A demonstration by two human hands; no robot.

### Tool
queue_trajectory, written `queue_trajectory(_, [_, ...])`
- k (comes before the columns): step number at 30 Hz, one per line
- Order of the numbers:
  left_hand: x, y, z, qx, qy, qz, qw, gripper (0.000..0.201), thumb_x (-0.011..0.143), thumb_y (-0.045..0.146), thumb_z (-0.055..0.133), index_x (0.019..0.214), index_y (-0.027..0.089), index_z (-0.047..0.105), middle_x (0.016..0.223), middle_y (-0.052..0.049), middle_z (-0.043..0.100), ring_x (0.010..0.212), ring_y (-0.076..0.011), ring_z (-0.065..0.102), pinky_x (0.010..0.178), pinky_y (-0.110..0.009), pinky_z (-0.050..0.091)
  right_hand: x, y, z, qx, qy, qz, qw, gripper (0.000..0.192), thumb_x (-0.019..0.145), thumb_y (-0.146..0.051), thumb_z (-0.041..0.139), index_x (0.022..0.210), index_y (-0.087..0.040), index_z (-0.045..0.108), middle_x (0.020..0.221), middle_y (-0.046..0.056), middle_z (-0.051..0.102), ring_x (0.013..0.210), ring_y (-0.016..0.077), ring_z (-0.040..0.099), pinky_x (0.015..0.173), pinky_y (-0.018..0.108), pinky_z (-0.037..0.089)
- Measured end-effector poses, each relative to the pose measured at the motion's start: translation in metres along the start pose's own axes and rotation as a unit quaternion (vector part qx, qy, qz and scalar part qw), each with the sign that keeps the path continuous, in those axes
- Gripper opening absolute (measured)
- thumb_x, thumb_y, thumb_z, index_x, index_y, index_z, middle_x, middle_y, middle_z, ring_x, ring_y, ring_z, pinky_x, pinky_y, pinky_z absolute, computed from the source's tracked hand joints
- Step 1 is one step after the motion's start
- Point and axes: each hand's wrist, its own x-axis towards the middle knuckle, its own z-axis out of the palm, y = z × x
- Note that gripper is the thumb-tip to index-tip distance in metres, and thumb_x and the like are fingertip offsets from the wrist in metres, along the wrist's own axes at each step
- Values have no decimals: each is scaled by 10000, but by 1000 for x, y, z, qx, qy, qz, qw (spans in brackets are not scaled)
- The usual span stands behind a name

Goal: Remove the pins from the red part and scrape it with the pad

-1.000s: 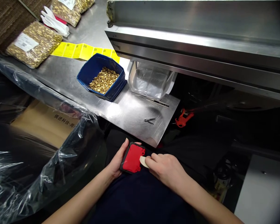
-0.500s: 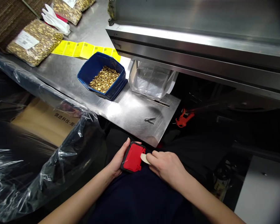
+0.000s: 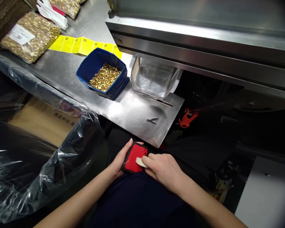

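My left hand (image 3: 120, 160) grips a small red and black block (image 3: 133, 157) over my lap, thumb along its left edge. My right hand (image 3: 163, 169) pinches a thin cream-coloured strip (image 3: 140, 162) and presses its tip onto the red face of the block. Both hands sit just below the front edge of the steel table (image 3: 133, 114).
A blue bin of small brass parts (image 3: 102, 76) stands on the table beside a clear plastic bag (image 3: 154, 79) hung under a steel machine housing (image 3: 204, 34). Tweezers (image 3: 152, 119) lie near the table corner. Bags of brass parts (image 3: 26, 36), yellow labels (image 3: 83, 46), a plastic-lined carton (image 3: 38, 126) at left.
My right hand has slid the cream strip leftward across the red block. The block has tilted slightly and both hands have shifted a little up and left.
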Motion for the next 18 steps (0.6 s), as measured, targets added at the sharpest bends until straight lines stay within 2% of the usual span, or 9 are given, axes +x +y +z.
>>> queue_trajectory(3, [0,1,1,-1,3,-4,1000,570,959,604,553,1253,131,679,1078,-171,770,886,-283,750,754,-350,607,0,4,0,7,2,22,1000,81,1018,-327,548,997,-251,565,893,-33,687,733,139,644,564,325,199])
queue_trajectory(6, [0,0,1,1,3,-1,1000,567,949,605,573,1248,135,684,1077,-164,773,870,-278,752,748,-348,607,-1,6,2,8,-20,4,1000,71,997,-311,577,972,-247,562,869,-36,687,726,138,644,559,328,185])
queue_trajectory(11, [1,-1,0,-2,6,4,1000,576,939,616,584,1237,135,689,1050,-165,778,866,-281,755,740,-338,601,5,1,-1,23,7,19,1000,101,1024,-346,536,996,-254,566,911,-35,705,726,130,651,557,320,201])
queue_trajectory(18, [0,0,1,22,20,22,999,566,931,613,603,1208,131,709,1012,-160,783,802,-255,747,709,-317,593,3,-2,-2,18,-1,47,999,96,1026,-336,528,980,-257,554,870,-42,704,723,142,669,553,322,202])
